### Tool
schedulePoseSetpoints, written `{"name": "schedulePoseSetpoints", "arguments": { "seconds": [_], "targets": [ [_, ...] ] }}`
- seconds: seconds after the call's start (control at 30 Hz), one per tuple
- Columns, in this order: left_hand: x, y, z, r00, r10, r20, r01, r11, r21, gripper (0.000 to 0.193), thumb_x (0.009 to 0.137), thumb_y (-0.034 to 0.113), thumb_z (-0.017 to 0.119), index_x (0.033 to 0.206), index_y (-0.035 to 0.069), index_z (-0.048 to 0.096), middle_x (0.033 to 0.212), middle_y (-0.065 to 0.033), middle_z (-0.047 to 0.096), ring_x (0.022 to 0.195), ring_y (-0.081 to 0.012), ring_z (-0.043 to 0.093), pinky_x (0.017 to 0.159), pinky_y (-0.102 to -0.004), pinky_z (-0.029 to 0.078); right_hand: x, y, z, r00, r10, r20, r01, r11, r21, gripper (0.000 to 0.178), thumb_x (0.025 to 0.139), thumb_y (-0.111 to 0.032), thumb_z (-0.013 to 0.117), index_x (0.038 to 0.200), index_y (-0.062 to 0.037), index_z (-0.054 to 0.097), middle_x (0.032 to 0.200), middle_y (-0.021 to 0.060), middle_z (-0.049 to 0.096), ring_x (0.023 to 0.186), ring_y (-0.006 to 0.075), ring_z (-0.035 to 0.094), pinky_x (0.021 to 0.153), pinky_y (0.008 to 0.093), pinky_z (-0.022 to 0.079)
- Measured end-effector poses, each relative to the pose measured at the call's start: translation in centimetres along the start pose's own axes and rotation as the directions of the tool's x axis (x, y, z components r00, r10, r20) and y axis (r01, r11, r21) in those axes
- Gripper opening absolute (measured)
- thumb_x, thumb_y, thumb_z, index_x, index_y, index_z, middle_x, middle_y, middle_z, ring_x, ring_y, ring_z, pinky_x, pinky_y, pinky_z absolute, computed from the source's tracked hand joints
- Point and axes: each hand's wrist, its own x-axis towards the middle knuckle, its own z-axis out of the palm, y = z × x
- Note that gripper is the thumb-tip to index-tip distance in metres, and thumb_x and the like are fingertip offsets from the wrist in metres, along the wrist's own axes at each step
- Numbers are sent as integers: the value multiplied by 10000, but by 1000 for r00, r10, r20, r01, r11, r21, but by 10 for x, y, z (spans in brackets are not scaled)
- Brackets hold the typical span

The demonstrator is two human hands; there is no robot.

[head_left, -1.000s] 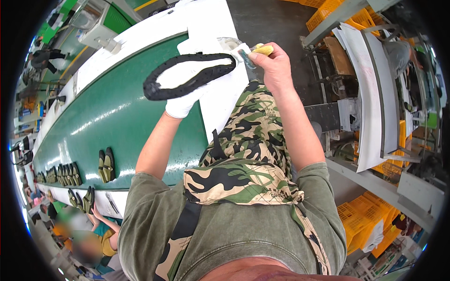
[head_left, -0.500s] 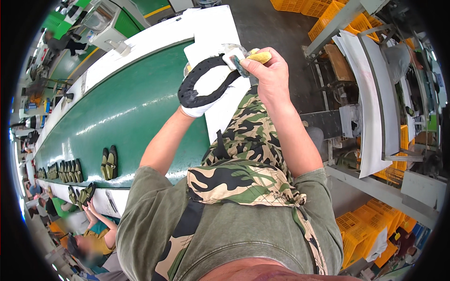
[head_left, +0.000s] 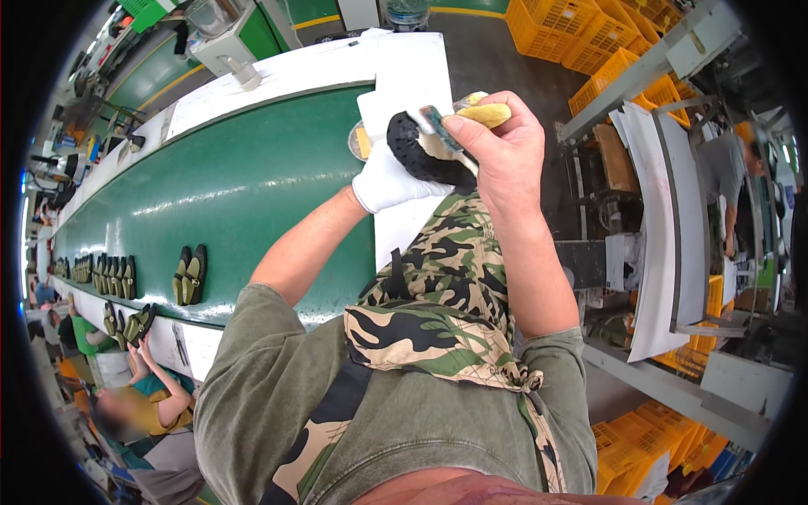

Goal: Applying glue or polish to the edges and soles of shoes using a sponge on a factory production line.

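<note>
My left hand (head_left: 389, 178), in a white glove, grips a black shoe sole (head_left: 406, 139) with a pale inner face. The sole is tilted, its studded edge toward the left, over the white table's near end. In my bare right hand (head_left: 512, 147) is a small brush (head_left: 438, 126) with dark green bristles, pinched between thumb and fingers. The brush is right at the sole's upper edge; I cannot tell whether it touches. Yellow coverings (head_left: 488, 114) show at my right fingertips. Behind the sole, a round dish (head_left: 358, 140) with something yellow in it is partly hidden.
A green belt (head_left: 252, 185) runs left, bordered by a white tabletop (head_left: 412, 67). On it stand a pair of olive shoes (head_left: 189, 276) and a row of several more (head_left: 114, 276). A co-worker (head_left: 160, 396) handles shoes at the lower left. Orange crates (head_left: 606, 42) and a metal rack (head_left: 673, 227) stand right.
The sole has turned from showing its whole oval to a tilted, edge-on position. Both hands have shifted right in the picture, the brush staying by the sole.
</note>
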Motion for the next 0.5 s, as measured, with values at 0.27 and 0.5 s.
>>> {"name": "schedulePoseSetpoints", "arguments": {
  "seconds": [0.27, 0.5],
  "targets": [
    [-2, -7, -23, 907, -197, 373, 328, 885, -330, 831, 644, 151, 908, 1364, 15, 518, 1245, -73, 636, 1144, -167, 600, 1014, -340, 491, 31, 9, -10, 991, -133, -10, 133, 991, 5, 211, 810, 46, 757, 885, -27, 573, 899, 44, 641, 813, 90, 600, 741, 241, 518],
    [-8, -12, -38, 833, -224, 505, 488, 726, -484, 941, 614, 174, 864, 1434, 0, 436, 1272, -67, 601, 1159, -170, 575, 1023, -331, 460, 45, 12, -37, 967, -125, 223, 171, 964, -202, 198, 818, 33, 751, 886, -28, 576, 902, 42, 644, 803, 78, 592, 705, 229, 502]
  ]
}}
